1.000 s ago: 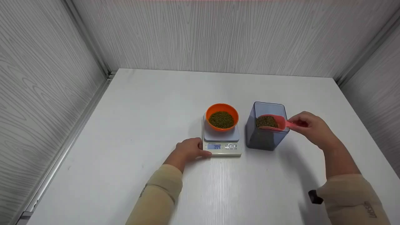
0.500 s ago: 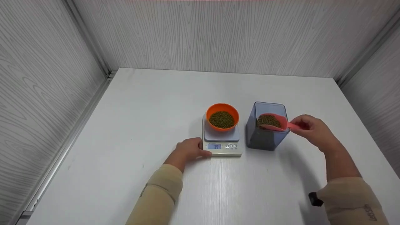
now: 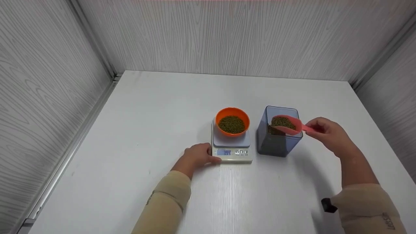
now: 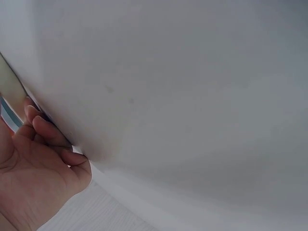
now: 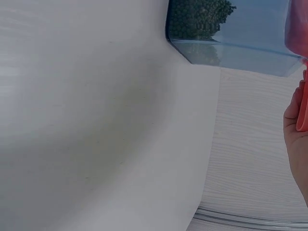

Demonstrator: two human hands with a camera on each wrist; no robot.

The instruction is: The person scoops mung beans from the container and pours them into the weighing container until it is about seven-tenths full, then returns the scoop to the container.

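A kitchen scale (image 3: 235, 159) with a lit display carries an orange bowl (image 3: 232, 112) of small round green-brown grains. My left hand (image 3: 197, 155) grips the scale's front left corner, thumb along the front edge. In the left wrist view the curled fingers (image 4: 48, 132) press against its side. To the right, my right hand (image 3: 331, 135) holds a pink scoop (image 3: 295, 123) by the handle. The scoop is heaped with the same grains and lies across the mouth of a clear bluish square canister (image 3: 271, 143). Grains inside the canister (image 5: 250, 33) show through its wall in the right wrist view.
The canister stands just right of the scale with a narrow gap between. All of it is on a white table (image 3: 156, 107), with grey wood-grain panels (image 3: 208, 39) at the back and both sides. A small black object (image 3: 329, 205) sits by the right sleeve.
The scoop has shifted slightly right and back over the canister's mouth, and its bowl has turned a little. My left hand, the scale and the orange bowl have stayed put.
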